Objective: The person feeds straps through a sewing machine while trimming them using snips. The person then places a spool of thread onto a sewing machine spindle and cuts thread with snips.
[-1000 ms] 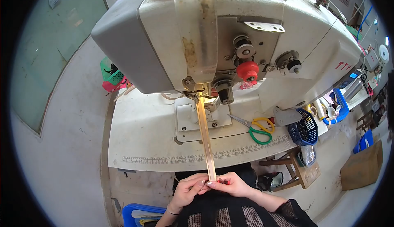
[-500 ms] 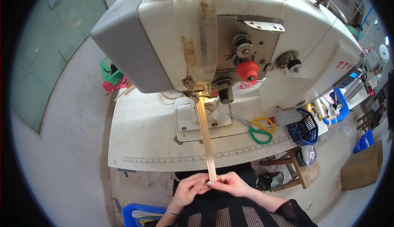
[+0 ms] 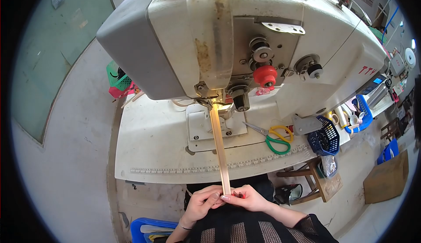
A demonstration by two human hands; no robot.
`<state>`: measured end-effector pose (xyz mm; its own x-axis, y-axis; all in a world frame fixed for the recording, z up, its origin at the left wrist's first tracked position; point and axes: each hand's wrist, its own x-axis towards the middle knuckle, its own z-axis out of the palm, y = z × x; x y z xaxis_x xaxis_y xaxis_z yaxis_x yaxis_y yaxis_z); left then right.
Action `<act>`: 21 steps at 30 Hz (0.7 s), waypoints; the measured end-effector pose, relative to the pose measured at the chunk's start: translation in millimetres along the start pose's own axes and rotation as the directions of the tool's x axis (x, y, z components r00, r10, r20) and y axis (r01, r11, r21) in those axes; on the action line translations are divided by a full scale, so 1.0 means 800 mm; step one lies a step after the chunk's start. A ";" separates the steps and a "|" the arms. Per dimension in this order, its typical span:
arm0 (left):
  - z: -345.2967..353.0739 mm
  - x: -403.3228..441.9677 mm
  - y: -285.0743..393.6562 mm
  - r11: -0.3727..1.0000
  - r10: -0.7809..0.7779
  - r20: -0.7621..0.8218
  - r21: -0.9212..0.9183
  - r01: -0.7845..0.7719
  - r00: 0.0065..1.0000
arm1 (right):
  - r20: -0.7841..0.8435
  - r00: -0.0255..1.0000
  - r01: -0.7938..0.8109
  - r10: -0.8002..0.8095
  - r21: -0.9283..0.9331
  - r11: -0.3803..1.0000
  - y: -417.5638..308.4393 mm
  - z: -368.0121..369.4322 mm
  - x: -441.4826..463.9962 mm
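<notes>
A long, narrow beige strap (image 3: 220, 148) runs from under the needle area of the sewing machine (image 3: 263, 36) down over the table's front edge. Its near end lies between my hands, in front of my body. My left hand (image 3: 202, 204) is closed at the strap's left side, thumb and fingers pinching near the end. My right hand (image 3: 249, 199) is closed too, its thumb pressed on the strap. A small red and dark object (image 3: 239, 194) shows within the right hand's fingers; its kind is mostly hidden.
Scissors (image 3: 274, 140) with yellow and green handles lie on the white table (image 3: 149, 142), right of the strap. A ruler strip (image 3: 184, 170) runs along its front. A dark blue basket (image 3: 324, 137) stands at the right corner, above a wooden stool (image 3: 326, 183).
</notes>
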<state>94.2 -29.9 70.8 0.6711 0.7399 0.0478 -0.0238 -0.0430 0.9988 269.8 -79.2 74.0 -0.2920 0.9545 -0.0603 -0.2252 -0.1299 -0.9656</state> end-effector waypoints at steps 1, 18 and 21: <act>0.000 0.000 0.000 1.000 -0.006 0.003 -0.005 0.006 1.000 | -0.001 1.000 0.002 -0.002 0.019 1.000 -0.002 0.001 0.000; 0.000 0.000 -0.005 0.999 0.012 0.011 0.048 -0.013 1.000 | -0.015 1.000 -0.006 0.006 0.017 1.000 -0.003 0.001 0.001; 0.000 0.001 -0.001 0.999 -0.003 0.007 0.041 0.003 1.000 | -0.023 1.000 -0.015 0.016 0.034 0.999 -0.004 0.001 0.001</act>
<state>95.0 -29.4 69.8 0.6762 0.7354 0.0444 0.0088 -0.0683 0.9976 269.3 -78.1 77.4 -0.2739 0.9583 -0.0819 -0.2519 -0.1536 -0.9555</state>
